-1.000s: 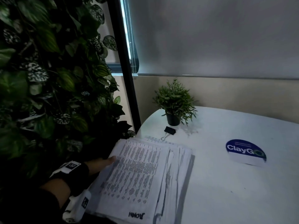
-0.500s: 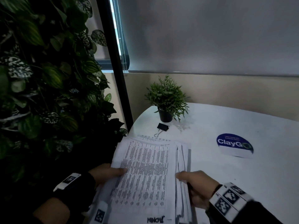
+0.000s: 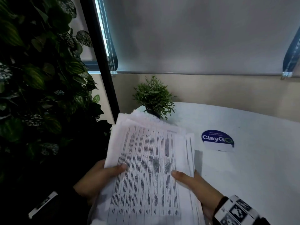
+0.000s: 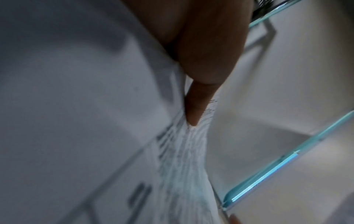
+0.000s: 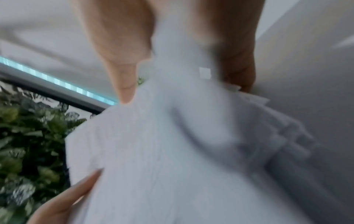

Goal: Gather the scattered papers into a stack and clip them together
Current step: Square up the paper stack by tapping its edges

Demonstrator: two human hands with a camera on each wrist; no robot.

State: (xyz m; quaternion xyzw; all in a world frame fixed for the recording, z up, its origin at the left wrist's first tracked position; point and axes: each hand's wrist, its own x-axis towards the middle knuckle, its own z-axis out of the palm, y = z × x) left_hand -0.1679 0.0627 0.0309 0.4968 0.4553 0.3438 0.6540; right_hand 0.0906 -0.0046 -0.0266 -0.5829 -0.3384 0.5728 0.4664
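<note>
Both hands hold the paper stack (image 3: 146, 168), lifted off the white table (image 3: 243, 168) and tilted so its far end points toward the potted plant (image 3: 154, 96). Left hand (image 3: 95, 177) grips the stack's left edge — thumb (image 3: 116, 168) lying on the printed top sheet, the other fingers out of sight under the pages. Right hand (image 3: 196, 187) grips the right edge the same way, thumb (image 3: 178, 174) on top, fingers beneath. In the right wrist view the thumb and fingers pinch the sheets between them, picture blurred. In the left wrist view the thumb (image 4: 199, 103) presses down on the fanned page edges.

Stack is not squared: sheet edges stagger out at the far end and along the right side. Top sheet carries a printed table of dense text, too blurred to read.

Relative to the potted plant: the stack's far end overlaps the plant's pot in the head view; whether they touch cannot be told. A blue round ClayGo sticker (image 3: 217, 139) lies on the table to the right of the plant and nearer the person, just beside the stack's right edge. A leafy green wall (image 3: 40, 86) stands left of the plant. A grey roller blind (image 3: 194, 38) hangs above and behind it. Marker-patterned wristband (image 3: 235, 211) on the right wrist — a dark one on the left.
</note>
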